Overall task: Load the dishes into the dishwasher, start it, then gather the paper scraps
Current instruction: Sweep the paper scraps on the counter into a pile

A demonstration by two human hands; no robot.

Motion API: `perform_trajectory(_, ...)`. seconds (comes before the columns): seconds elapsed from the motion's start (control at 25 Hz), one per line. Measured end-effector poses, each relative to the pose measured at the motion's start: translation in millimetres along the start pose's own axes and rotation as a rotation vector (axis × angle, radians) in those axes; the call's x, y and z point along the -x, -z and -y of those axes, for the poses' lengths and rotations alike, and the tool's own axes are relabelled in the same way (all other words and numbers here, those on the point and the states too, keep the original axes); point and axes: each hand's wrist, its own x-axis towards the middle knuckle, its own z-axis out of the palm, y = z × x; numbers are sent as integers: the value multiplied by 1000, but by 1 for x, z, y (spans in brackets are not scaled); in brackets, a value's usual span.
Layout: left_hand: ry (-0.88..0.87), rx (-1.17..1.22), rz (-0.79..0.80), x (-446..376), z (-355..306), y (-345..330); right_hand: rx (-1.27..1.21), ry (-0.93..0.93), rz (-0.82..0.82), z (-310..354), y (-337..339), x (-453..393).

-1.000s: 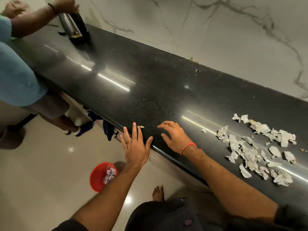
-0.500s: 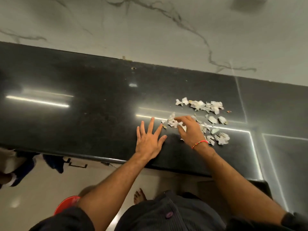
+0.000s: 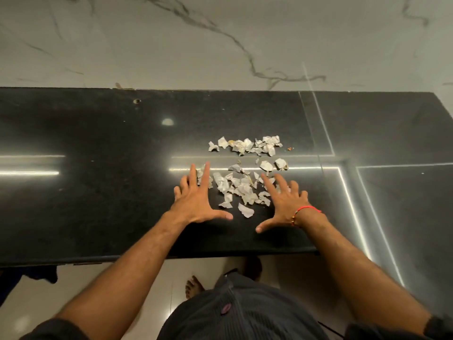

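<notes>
Centrally, item one: paper scraps (image 3: 241, 186), torn and crumpled white bits lying loose on the dark polished surface (image 3: 98, 192). Two groupings: a denser patch at mid-frame between the hands, and a thinner row (image 3: 247, 144) just above it, toward the wall, with a few stray bits between them. One larger scrap (image 3: 245, 210) sits apart at the lower edge of the dense patch.

Item two: left hand (image 3: 197, 202), palm down, fingers spread wide and straight, fingertips at the left margin of the patch and overlapping a few bits there. It holds nothing.

Item three: right hand (image 3: 285, 204), palm down, fingers splayed and a little bent, fingertips on the right margin of the patch; a red thread band (image 3: 307, 209) at the wrist. It holds nothing.

Item four: pale marble wall (image 3: 220, 45) across the top of the frame; light floor and a bare foot (image 3: 193, 287) at bottom centre.

Step in hand, as judged: sweeping the scraps into one heap. No dishes or dishwasher show. To do it well, keep both palms low and flat against the surface, close them inward together so no bits slip under the fingers, then reach past the upper row and draw it down into the heap. Slow strokes suit best; such light bits would likely scatter or slide off the near edge.
</notes>
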Motion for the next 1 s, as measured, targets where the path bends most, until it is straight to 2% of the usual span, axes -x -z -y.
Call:
perform_trajectory(0.12, -67, -84, 12, -10, -34, -14, -78, 133, -58, 19, -1, -23)
perform_trajectory(0.32, -112, 27, -97, -28, -63, -9, -507, 286, -152, 31, 14, -52)
perform_trajectory(0.48, -9, 58, -203, -18, -58, 3, -434, 230, -301, -8, 38, -44)
perform_trajectory(0.56, 106, 80, -178, -4, -44, 0, -377, 175, -250, -34, 39, -30)
perform_trajectory(0.64, 204, 145, -47, 10, -34, -7, -297, 168, -77, -47, 28, -18)
perform_trajectory(0.68, 226, 172, -3, 14, -33, -12, -265, 188, -6, -48, 21, -16)
perform_trajectory(0.76, 228, 231, -22, 13, -40, -17, -258, 274, 62, -41, 13, -19)
perform_trajectory(0.88, 188, 326, -151, -1, -60, -18, -294, 404, 11, -18, 15, -37)
perform_trajectory(1.0, 163, 345, -227, -19, -74, -9, -487, 402, -63, 2, 27, -54)
